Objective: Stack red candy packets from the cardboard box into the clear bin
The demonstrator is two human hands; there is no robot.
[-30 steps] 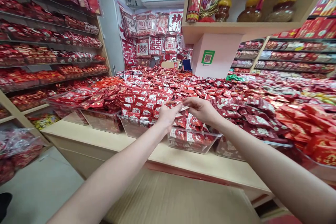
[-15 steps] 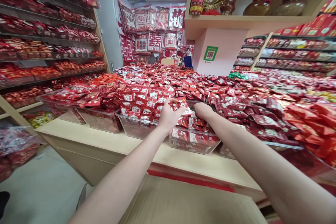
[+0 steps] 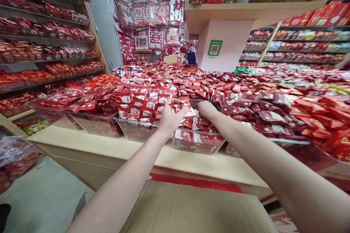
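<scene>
My left hand (image 3: 168, 119) is closed around a few small red-and-white packets (image 3: 187, 106), thumb on the near side. It hangs just above the front of a clear plastic bin (image 3: 199, 146) holding more packets of the same look. To its right, my right hand (image 3: 207, 110) reaches down into the back of this bin with its fingers curled. Its fingertips are hidden among the packets, so what it grips cannot be made out. Neatly lined red packets (image 3: 136, 111) fill the neighbouring bin on the left, and dark red packets (image 3: 240, 111) are heaped on the right.
Several clear bins line the wooden counter edge (image 3: 90, 145). A brown cardboard box (image 3: 191, 207) stands in front of me. Shelves of red packets (image 3: 51, 51) rise on the left. A wooden display shelf (image 3: 246, 11) overhangs the counter, above a white pillar (image 3: 226, 40).
The view has shifted slightly, so the scene sits a little further left and higher. My left hand keeps the packets, and my right hand stays down in the bin.
</scene>
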